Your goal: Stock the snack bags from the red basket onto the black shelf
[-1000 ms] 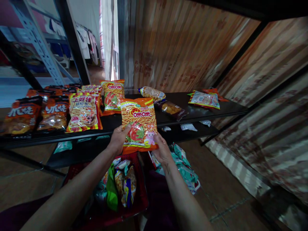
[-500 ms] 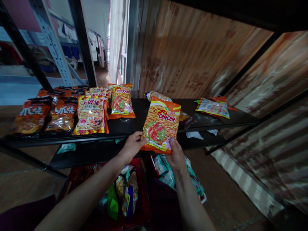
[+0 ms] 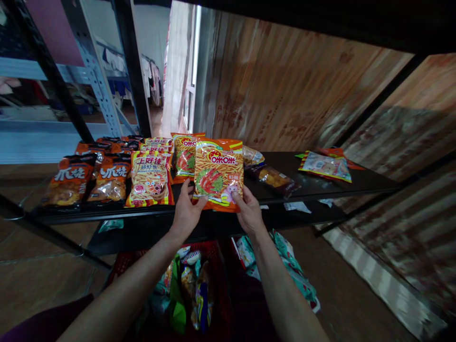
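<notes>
Okay, left hand [image 3: 187, 211] and right hand [image 3: 251, 213] each pinch a lower corner of the orange snack bag [image 3: 219, 166], upright at the front of the black shelf [image 3: 320, 186]! On that shelf, a matching bag [image 3: 182, 161]; towards its left end, prawn crackers [image 3: 150, 180]; below its front, a red basket [image 3: 221, 285].

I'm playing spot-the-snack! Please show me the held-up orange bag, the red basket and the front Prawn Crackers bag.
Held-up orange bag [image 3: 218, 174]: head view, middle of its front.
Red basket [image 3: 220, 270]: head view, right inner wall.
Front Prawn Crackers bag [image 3: 151, 179]: head view, middle of its front.
</notes>
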Motion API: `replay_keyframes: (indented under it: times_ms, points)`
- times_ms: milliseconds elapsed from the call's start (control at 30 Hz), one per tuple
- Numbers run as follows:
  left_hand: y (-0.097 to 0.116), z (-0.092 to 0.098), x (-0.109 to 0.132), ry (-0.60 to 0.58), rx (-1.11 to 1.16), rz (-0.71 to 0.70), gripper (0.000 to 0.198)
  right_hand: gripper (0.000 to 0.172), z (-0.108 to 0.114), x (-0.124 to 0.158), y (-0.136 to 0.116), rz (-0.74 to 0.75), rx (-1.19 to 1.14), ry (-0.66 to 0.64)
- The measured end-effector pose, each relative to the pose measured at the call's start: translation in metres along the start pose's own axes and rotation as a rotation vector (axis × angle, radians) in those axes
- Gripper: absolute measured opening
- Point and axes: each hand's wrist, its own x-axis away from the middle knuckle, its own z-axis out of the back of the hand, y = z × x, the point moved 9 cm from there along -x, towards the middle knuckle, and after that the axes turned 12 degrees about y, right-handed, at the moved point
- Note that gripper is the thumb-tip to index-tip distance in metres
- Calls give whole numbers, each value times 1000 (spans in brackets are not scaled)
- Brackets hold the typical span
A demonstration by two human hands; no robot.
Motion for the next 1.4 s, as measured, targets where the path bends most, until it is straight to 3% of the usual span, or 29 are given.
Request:
replay_keyframes:
  times_ms: [200, 433, 733, 1000, 1400]
  points:
    - [20, 6, -8, 84, -269, -288, 67, 46, -41, -38, 12, -18, 62, -142]
    - [11, 1, -11, 83, -452, -311, 58, 42, -43, -58, 31, 43, 228, -134]
    - [17, -5, -9, 119, -567, -388, 63, 37, -56, -56, 36, 29, 206, -131]
    - [18, -17, -7, 68, -768, -423, 69, 36, -62, -60, 41, 13, 183, -141]
    - [21, -24, -13, 75, -855, -458, 70, 37, -54, -68, 47, 41, 262, -88]
